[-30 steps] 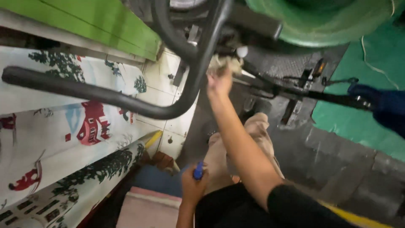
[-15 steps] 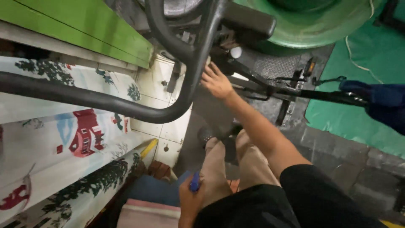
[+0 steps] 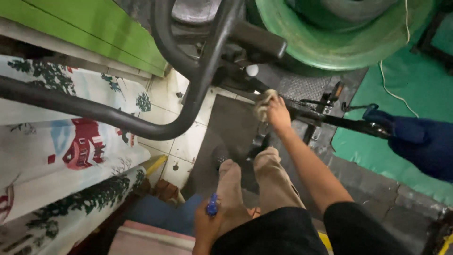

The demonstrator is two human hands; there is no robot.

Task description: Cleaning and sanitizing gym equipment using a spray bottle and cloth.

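Right hand (image 3: 278,115) presses crumpled pale cloth (image 3: 262,105) against black metal bar (image 3: 330,120).

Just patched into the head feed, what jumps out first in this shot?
The right hand at centre presses a pale rag against a dark metal bar that runs off to the right. A thick black curved tube sweeps across the left over printed fabric with red houses and trees, below a big green drum. Low down, the left hand holds a small blue object.

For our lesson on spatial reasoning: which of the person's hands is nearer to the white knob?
Right. The right hand, holding a rag, is just below the white knob; the left hand, holding a blue pen, stays by the lap.
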